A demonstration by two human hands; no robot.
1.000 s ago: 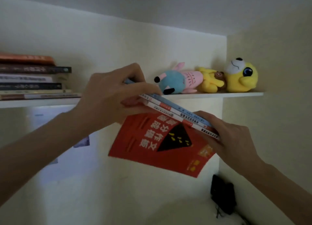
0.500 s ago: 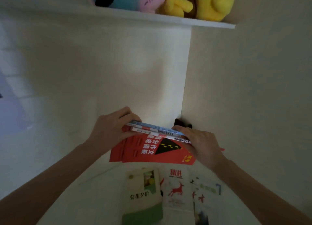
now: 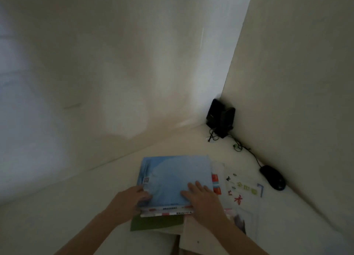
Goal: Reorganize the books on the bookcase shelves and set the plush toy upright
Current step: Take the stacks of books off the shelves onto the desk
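book stack (image 3: 176, 178) centre, speakers (image 3: 220, 118) in corner, mouse (image 3: 273, 178) right

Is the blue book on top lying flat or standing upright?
Flat, cover up: the blue book lies atop other books, right hand resting on it.

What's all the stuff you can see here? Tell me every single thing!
blue book: one, light blue, top of the pile, mid-desk.
striped books: at least two, red-and-white spines, right under the blue book.
green book: one, green edge, bottom of the pile, sticking out at the near side.
white book: one, white with red and green letters, flat to the right of the pile.
speakers: two, black, back corner.
mouse: one, black, by the right wall.
cables: tangled, black, between speakers and mouse.
desk: one, white, under everything.
left hand: one, grips the blue book's left edge.
right hand: one, flat on the blue cover.
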